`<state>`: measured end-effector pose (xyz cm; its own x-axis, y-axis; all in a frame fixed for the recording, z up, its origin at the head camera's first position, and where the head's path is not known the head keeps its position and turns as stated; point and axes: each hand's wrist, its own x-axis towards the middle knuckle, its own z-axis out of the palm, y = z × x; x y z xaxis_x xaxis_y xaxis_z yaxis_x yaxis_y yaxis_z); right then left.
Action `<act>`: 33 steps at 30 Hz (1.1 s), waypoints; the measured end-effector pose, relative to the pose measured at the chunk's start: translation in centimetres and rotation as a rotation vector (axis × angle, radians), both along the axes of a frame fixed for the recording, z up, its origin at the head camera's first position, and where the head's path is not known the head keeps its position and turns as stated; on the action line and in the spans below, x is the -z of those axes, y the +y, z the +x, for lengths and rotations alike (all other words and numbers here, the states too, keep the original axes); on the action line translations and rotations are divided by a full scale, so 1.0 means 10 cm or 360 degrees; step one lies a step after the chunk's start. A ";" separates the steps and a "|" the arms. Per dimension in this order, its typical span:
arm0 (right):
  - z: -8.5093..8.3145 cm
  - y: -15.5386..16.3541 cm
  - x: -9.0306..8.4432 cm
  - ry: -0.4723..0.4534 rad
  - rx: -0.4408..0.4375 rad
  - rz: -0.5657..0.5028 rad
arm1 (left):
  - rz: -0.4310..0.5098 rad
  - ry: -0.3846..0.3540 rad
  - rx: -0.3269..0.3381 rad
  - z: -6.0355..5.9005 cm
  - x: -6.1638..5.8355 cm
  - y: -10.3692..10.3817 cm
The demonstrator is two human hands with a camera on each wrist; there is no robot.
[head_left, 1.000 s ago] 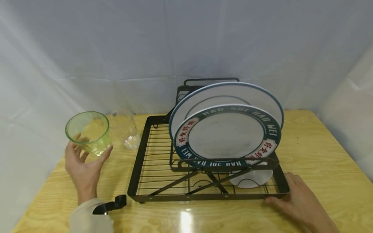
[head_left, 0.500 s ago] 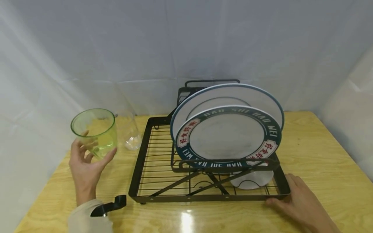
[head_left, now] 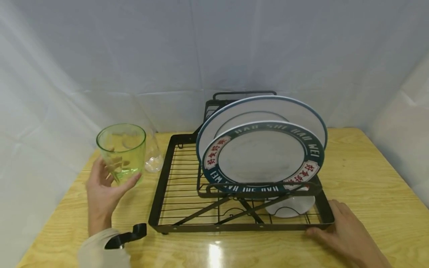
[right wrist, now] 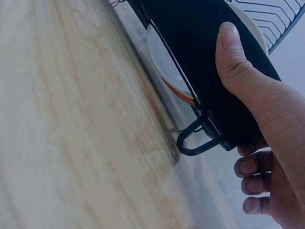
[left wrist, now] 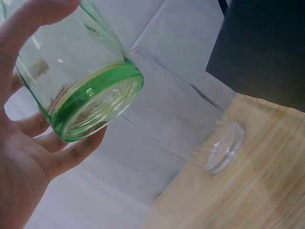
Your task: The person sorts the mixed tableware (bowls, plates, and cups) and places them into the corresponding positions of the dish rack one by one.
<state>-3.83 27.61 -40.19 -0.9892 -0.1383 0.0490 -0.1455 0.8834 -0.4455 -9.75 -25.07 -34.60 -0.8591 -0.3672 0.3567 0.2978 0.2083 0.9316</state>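
Note:
In the head view my left hand [head_left: 104,195] grips a green-tinted transparent glass [head_left: 125,163] and holds it upright above the table. The left wrist view shows the thumb on one side of this glass and the fingers round the other. Just behind it, a clear glass [head_left: 154,162] stands on the table. My right hand [head_left: 346,234] grips the near right corner of a black dish rack [head_left: 241,227]. Its thumb lies on the dark frame in the right wrist view, with the other fingers curled past the edge.
Two large plates stand in the rack: a green-rimmed one with lettering [head_left: 261,156] in front and a blue-rimmed one [head_left: 258,104] behind. A white dish [head_left: 291,207] lies low at the rack's right. A pale cloth [head_left: 167,56] hangs behind the wooden table [head_left: 368,167].
My left hand has moved to the right with the green glass, closer to the rack, and the glass now overlaps the clear one in view. My right hand has stayed at the rack's corner.

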 end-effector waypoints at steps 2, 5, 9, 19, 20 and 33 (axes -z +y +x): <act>0.00 0.00 0.00 -0.0005 0.0009 0.0008 | 0.0009 0.0006 0.0044 -0.01 0.00 0.01; 0.00 0.00 0.01 -0.0025 0.0022 0.0024 | 0.0008 -0.0001 0.0094 -0.02 0.01 0.03; 0.00 0.00 0.00 -0.0047 0.0027 0.0034 | -0.0112 -0.0043 0.0104 -0.02 0.01 0.04; 0.01 -0.01 0.00 -0.0030 0.0023 0.0022 | -0.0429 -0.0175 0.0110 0.00 -0.05 0.08; 0.01 -0.01 0.00 -0.0023 0.0019 0.0016 | -0.0440 -0.0175 0.0112 0.00 -0.05 0.08; 0.01 0.00 0.00 0.0040 -0.0030 -0.0028 | -0.0619 -0.0326 0.0134 0.04 -0.11 0.09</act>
